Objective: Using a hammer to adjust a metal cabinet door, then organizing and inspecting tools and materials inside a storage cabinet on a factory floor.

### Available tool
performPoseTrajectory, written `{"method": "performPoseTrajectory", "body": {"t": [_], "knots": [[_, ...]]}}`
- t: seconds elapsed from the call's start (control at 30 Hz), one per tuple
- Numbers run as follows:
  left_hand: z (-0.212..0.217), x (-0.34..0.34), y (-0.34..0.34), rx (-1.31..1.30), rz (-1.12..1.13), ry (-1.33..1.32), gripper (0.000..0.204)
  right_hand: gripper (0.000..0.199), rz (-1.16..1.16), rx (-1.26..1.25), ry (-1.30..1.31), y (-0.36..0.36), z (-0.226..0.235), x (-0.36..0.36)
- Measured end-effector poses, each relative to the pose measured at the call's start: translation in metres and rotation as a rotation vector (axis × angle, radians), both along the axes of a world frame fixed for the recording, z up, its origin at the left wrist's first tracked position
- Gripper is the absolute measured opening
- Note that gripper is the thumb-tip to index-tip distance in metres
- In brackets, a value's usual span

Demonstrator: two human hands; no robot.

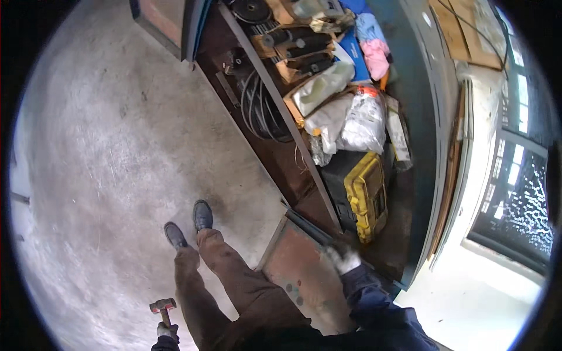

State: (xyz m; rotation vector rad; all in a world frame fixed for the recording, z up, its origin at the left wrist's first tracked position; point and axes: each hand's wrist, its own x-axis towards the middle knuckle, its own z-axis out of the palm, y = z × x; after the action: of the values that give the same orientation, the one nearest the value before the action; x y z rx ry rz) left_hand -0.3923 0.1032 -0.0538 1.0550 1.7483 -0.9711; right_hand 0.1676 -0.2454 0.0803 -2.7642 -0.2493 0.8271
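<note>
At the lower left, my left hand (pixel 168 331), in a dark glove, is closed round the handle of a small sledgehammer (pixel 163 305). Its blocky head, red on the side, points up and away from me over the floor. My right hand (pixel 343 258), in a pale glove, is at the top edge of the open cabinet door (pixel 304 263), close to the cabinet. Motion smears its fingers, so whether it grips the door edge is unclear. Just beyond that hand, a black and yellow toolbox (pixel 366 199) sits on the cabinet shelf.
Plastic-wrapped packages (pixel 363 123), cardboard boxes with black parts (pixel 301 47) and a blue box (pixel 354 55) crowd the shelf. Coiled black cable (pixel 263 111) lies on the lower level. Another open door (pixel 170 23) stands at the far end. Concrete floor (pixel 117 146) spreads left; a window (pixel 515 193) is right.
</note>
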Motion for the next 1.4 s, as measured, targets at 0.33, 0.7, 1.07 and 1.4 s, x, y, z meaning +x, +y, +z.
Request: {"method": "performPoseTrajectory", "body": {"t": [0.33, 0.7, 1.07, 1.4], "knots": [[-0.027, 0.021, 0.037, -0.033, -0.053, -0.094, 0.029, 0.055, -0.205, -0.059, -0.651, -0.048, 0.001, 0.121], [-0.061, -0.014, 0.088, -0.028, -0.443, 0.040, 0.026, 0.081, -0.055, -0.249, -0.659, -0.115, -0.039, 0.178], [-0.019, 0.020, 0.054, 0.059, -0.403, 0.115, 0.024, 0.047, -0.323, -0.168, -0.566, -0.188, -0.077, 0.243], [-0.023, 0.046, 0.022, -0.052, -0.521, 0.124, 0.029, 0.037, 0.567, -0.069, -0.296, -0.375, -0.142, 0.316]]}}
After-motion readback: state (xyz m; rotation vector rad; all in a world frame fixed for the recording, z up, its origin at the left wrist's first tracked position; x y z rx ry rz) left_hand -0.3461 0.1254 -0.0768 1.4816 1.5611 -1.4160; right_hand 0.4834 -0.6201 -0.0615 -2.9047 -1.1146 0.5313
